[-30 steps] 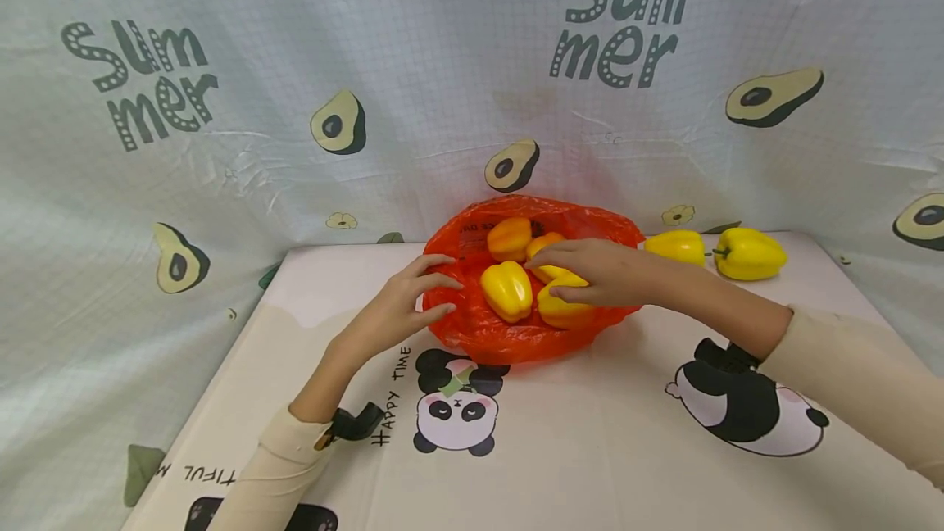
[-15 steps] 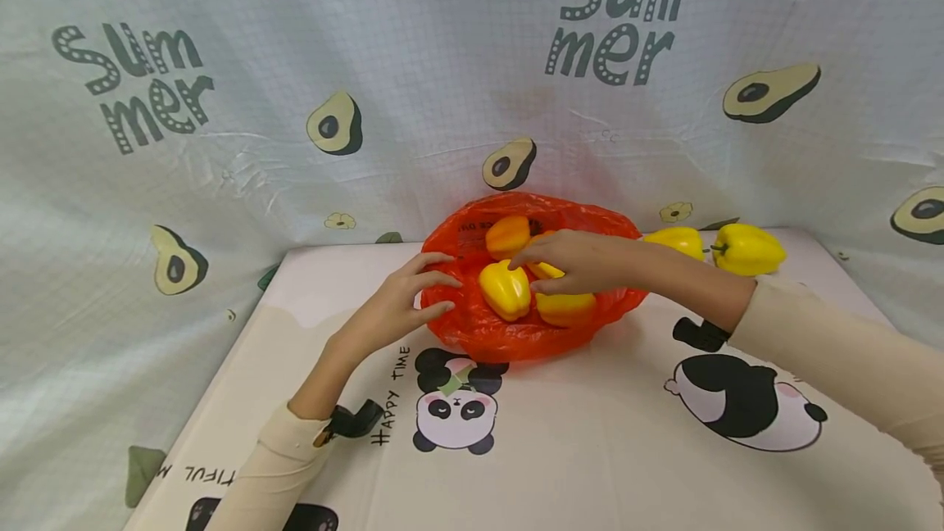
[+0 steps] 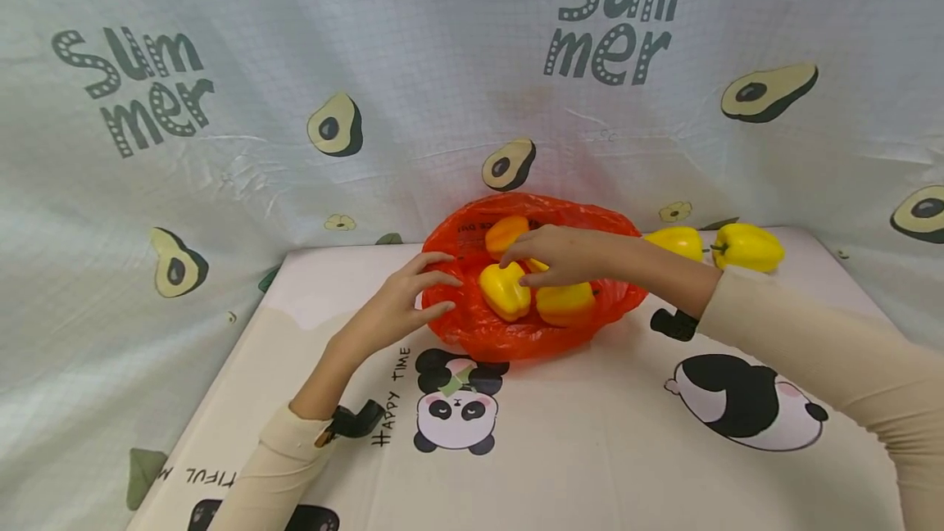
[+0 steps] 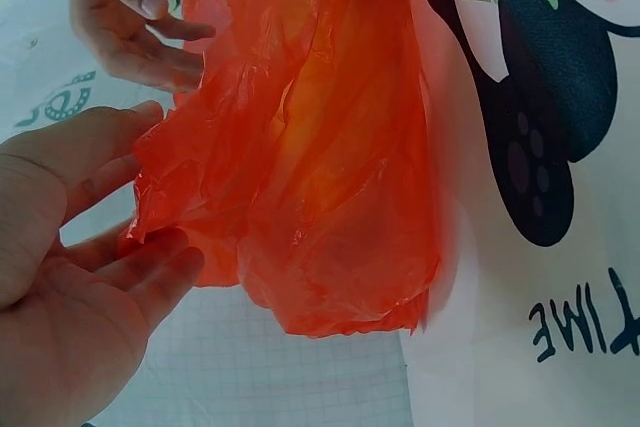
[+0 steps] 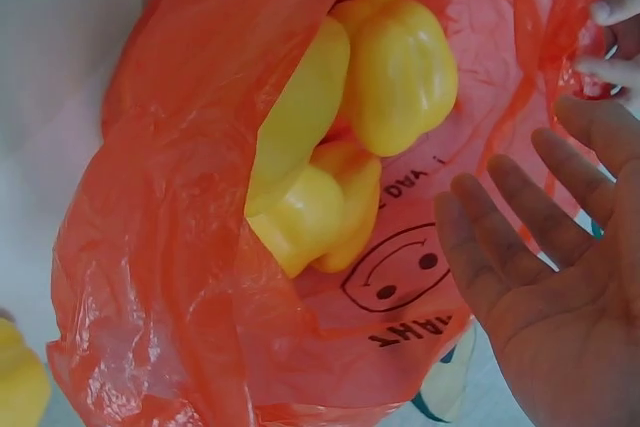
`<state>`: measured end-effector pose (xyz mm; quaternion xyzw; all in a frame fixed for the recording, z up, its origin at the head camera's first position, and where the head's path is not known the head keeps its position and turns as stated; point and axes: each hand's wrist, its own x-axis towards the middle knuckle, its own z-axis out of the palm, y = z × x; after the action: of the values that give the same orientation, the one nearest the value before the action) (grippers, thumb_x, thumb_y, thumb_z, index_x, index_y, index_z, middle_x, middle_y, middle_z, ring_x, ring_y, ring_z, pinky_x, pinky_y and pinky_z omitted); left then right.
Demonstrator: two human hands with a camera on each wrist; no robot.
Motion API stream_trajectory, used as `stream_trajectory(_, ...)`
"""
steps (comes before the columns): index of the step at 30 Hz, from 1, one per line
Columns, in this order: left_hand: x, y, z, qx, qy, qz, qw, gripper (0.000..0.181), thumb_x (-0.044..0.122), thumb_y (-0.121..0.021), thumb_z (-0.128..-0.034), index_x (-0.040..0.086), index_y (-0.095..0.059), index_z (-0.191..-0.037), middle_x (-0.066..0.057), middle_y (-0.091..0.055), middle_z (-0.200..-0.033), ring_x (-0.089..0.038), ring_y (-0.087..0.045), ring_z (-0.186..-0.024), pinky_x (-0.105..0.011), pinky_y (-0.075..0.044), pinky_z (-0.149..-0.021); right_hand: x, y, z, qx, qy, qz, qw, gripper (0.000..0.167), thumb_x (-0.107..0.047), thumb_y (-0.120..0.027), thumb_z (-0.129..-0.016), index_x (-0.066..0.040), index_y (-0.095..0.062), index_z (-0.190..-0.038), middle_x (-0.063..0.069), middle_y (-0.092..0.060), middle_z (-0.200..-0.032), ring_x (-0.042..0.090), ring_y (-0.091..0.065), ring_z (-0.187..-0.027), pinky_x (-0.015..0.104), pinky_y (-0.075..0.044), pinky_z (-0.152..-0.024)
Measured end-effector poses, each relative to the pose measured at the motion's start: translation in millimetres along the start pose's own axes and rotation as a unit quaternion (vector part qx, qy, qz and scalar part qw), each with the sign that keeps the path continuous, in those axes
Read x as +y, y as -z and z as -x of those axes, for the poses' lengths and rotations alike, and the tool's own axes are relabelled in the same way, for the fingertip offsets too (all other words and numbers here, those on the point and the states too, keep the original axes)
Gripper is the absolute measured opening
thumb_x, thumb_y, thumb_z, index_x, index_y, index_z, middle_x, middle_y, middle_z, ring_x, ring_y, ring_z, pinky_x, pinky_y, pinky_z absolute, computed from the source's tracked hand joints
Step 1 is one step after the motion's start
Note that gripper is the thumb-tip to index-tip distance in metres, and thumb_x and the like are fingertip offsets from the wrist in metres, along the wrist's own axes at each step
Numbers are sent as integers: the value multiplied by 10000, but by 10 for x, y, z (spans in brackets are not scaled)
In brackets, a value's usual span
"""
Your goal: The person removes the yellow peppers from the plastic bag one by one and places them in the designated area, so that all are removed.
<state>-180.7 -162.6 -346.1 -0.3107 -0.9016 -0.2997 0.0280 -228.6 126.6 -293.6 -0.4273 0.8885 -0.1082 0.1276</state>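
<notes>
A red plastic bag [image 3: 472,338] lies with its mouth facing me. Several yellow and orange bell peppers are inside, among them a yellow bell pepper [image 3: 505,292], another lower one [image 3: 565,306] and an orange bell pepper [image 3: 506,237] behind. My left hand [image 3: 394,306] holds the bag's left rim, its edge between thumb and fingers in the left wrist view. Above the peppers hovers my right hand [image 3: 564,256], fingers extended and slightly bent. The right wrist view shows that hand's palm [image 5: 590,317] bare, apart from the peppers. It partly hides those behind it.
Two more yellow bell peppers, one [image 3: 677,242] beside the bag and another [image 3: 748,247] farther right, lie on the table near its back edge. A printed curtain [image 3: 413,39] hangs directly behind. Panda pictures decorate the white tabletop [image 3: 560,449].
My right hand has moved left and slightly back over the bag, uncovering more of the lower yellow pepper. The left hand stays on the rim.
</notes>
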Motion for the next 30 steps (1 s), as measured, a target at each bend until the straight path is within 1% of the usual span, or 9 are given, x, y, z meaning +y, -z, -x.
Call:
stream_trajectory(5,5,-11,1,0,56,46,10000,273,106,-757,-916,90,-726,-1187,-102,-487,-1473,-338,-441,-1396,-484,-476,-1084,52,4,-18,14,47,-52,10000,400,-201,-699,-968,-125,-643,-1356,63,-625,-1388,334,-524,-1319,497,-490,-1070)
stream_trajectory(9,4,-20,-3,-15,107,69,9999,281,109,-757,-916,86,-724,-1195,-105,-483,-1478,-340,-434,-1403,-478,-488,-1070,75,-3,-57,-62,59,-39,10000,371,-186,-698,-969,-119,-658,-1332,75,-640,-1364,323,-541,-1290,484,-491,-1070)
stream_trajectory(16,1,-35,-16,-26,158,71,9998,285,112,-759,-915,88,-727,-1197,-106,-483,-1479,-344,-432,-1405,-471,-501,-1054,88,-24,-145,-250,32,-67,9997,359,-179,-694,-970,-120,-662,-1323,84,-643,-1358,334,-526,-1295,505,-471,-1086)
stream_trajectory(24,6,-34,-28,4,192,82,9998,283,111,-763,-912,89,-729,-1193,-102,-484,-1477,-340,-433,-1406,-463,-510,-1044,126,14,-247,-317,63,35,9995,366,-169,-700,-968,-111,-660,-1327,82,-645,-1352,329,-567,-1255,444,-517,-1044)
stream_trajectory(27,10,-35,-29,5,200,88,9998,282,111,-762,-913,91,-729,-1192,-102,-484,-1477,-339,-433,-1406,-458,-514,-1040,134,24,-288,-370,108,44,9992,370,-172,-698,-970,-103,-654,-1330,91,-640,-1356,337,-561,-1265,460,-500,-1064)
stream_trajectory(30,16,-43,-35,3,172,99,9998,280,108,-761,-913,87,-728,-1191,-106,-481,-1479,-342,-432,-1406,-462,-508,-1047,132,28,-328,-452,52,-16,9990,379,-177,-697,-971,-93,-645,-1337,100,-632,-1363,337,-555,-1273,471,-488,-1076)
